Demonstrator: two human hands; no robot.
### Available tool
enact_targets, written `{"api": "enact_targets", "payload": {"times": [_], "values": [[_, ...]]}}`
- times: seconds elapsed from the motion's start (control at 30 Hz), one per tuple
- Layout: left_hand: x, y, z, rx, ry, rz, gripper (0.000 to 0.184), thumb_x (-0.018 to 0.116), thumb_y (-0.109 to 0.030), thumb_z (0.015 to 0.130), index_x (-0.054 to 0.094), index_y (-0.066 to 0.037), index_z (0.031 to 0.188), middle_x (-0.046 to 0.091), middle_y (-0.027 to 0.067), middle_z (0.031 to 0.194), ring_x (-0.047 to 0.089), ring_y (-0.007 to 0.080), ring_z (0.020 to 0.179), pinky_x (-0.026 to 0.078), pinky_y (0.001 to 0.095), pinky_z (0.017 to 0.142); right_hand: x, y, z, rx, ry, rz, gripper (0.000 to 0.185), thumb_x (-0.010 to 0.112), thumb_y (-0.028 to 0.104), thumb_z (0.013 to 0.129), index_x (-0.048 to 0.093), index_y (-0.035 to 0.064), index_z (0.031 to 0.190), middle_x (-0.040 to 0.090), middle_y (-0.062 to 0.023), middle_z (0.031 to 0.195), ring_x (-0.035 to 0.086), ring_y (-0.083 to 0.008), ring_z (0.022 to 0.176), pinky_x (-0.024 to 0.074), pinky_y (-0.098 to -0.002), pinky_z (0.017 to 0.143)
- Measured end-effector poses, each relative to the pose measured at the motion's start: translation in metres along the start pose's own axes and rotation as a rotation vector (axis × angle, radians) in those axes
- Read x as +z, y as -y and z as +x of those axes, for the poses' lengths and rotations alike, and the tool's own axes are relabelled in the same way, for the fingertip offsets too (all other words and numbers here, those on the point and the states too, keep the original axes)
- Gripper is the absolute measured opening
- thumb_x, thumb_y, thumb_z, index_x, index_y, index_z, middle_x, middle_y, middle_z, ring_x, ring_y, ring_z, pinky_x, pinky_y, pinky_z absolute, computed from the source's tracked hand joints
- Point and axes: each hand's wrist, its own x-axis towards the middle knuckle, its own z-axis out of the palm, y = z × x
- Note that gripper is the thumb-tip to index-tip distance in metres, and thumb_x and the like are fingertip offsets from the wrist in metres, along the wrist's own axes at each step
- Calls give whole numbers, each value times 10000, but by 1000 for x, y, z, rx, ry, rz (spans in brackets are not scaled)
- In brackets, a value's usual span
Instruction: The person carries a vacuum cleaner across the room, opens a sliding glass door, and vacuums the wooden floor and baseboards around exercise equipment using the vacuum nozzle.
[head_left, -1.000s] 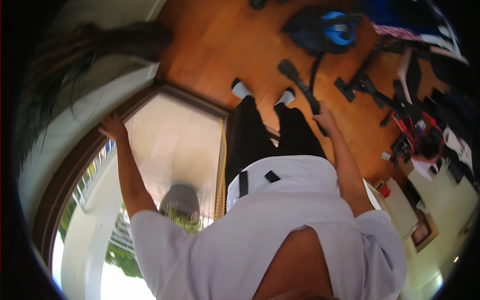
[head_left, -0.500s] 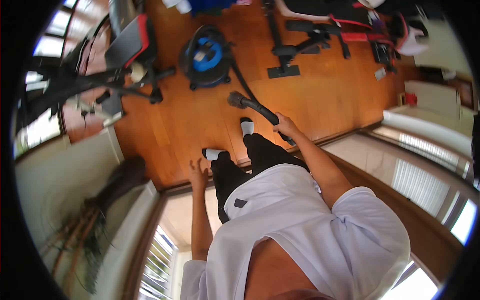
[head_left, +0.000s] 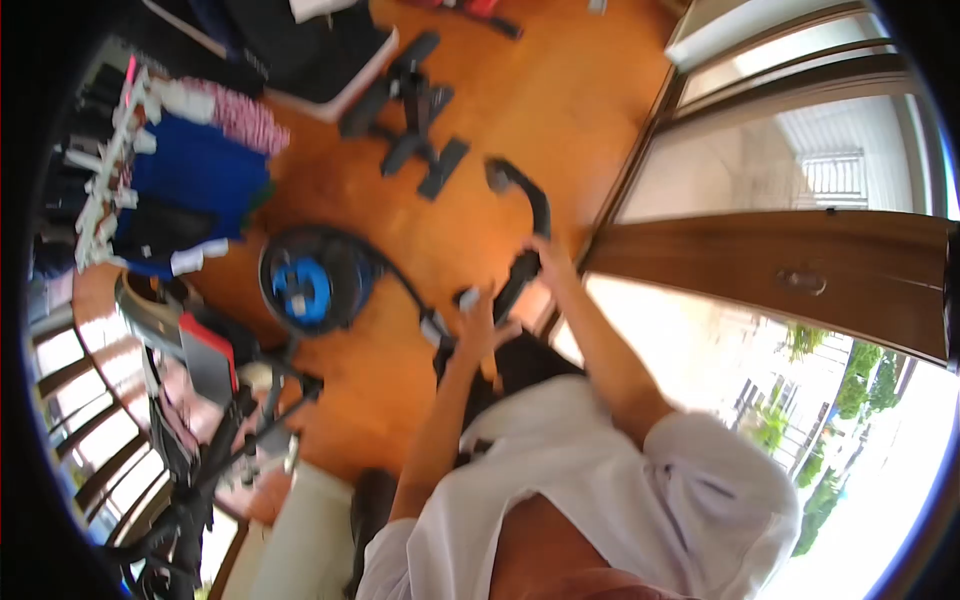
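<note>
On the wooden floor (head_left: 350,410) ahead of you stands the vacuum (head_left: 308,290), its black tube (head_left: 541,215) held in the wrapped fingers of your right hand (head_left: 546,260), your left hand (head_left: 482,326) near it, fingers spread wide

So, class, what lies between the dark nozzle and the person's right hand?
In the head view, a bent black tube lies between the dark nozzle and the right hand, which grips it.

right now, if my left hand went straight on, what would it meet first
Probably the black wand your right hand grips; depth is unclear, so your left hand could pass over it.
</note>
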Motion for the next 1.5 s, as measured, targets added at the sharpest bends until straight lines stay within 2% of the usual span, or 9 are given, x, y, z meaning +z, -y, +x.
{"api": "enact_targets", "payload": {"times": [0.03, 0.1, 0.2, 0.37, 0.57, 0.83, 1.0, 1.2, 1.5], "values": [[-3, -15, 3, 3, -18, -48, 1062, 777, -414, 699, 172, -58, 1495, 354, 222, 1460, 335, 417, 1347, 214, 571, 1093, -1, 9, -7, -31, -15, 20, 135, 562, 121, 866, 587, 35, 765, 622, -94, 729, 631, -211, 643, 551, -341, 611], [-4, -16, 18, 42, 16, 13, 985, 790, -317, 681, 242, -122, 1477, 460, 200, 1377, 447, 401, 1248, 268, 592, 1038, -13, 13, -11, -76, -270, 335, 50, 596, 20, 822, 555, -3, 839, 570, -113, 722, 604, -262, 628, 558, -419, 600], [-13, -23, 38, 81, -51, 155, 510, 766, -239, 708, 548, -146, 1160, 683, 124, 914, 668, 317, 833, 517, 415, 744, -39, 29, -31, -186, -480, 493, 101, 602, 45, 826, 546, -4, 895, 549, -117, 743, 596, -280, 648, 561, -466, 614], [-17, -19, 71, 402, 393, 308, 455, 686, -238, 732, 553, -177, 1163, 675, 170, 860, 665, 344, 832, 519, 473, 730, -113, 18, -63, -251, -397, 811, 157, 617, 113, 842, 494, 15, 844, 521, -104, 707, 562, -256, 637, 517, -390, 591], [-19, -20, 50, 118, 696, 463, 445, 670, -261, 737, 573, -153, 1159, 667, 209, 916, 646, 400, 863, 512, 499, 745, -163, -87, -45, -101, -594, 738, 140, 598, 64, 808, 458, 51, 812, 476, -92, 651, 529, -232, 544, 495, -389, 524], [99, 114, 65, -114, 1114, 744, 485, 646, -136, 770, 564, -167, 1247, 673, 171, 1008, 643, 353, 983, 512, 462, 830, -191, -209, 24, 178, -1026, 350, 283, 568, -22, 720, 412, 52, 943, 470, -99, 610, 491, -214, 422, 435, -361, 370], [192, 180, 93, -86, 1099, 797, 448, 641, -83, 778, 573, -148, 1216, 676, 172, 1008, 651, 345, 980, 530, 452, 822, -256, -281, 83, 146, -1061, 141, 268, 547, 12, 727, 438, 42, 970, 465, -79, 526, 484, -201, 380, 413, -354, 348], [291, 251, 136, -102, 1015, 831, 288, 610, -81, 814, 587, -105, 1100, 685, 176, 930, 672, 357, 903, 545, 454, 779, -340, -340, 153, 126, -1073, 67, 402, 695, 259, 815, 509, 3, 1062, 516, -98, 511, 529, -188, 378, 433, -342, 360], [365, 298, 204, -123, 851, 785, 337, 607, -113, 821, 544, -82, 1150, 687, 172, 872, 674, 361, 865, 543, 470, 759, -417, -335, 242, -48, -1002, 76, 295, 646, 192, 791, 456, 16, 932, 502, -95, 488, 519, -203, 355, 438, -358, 357]]}}
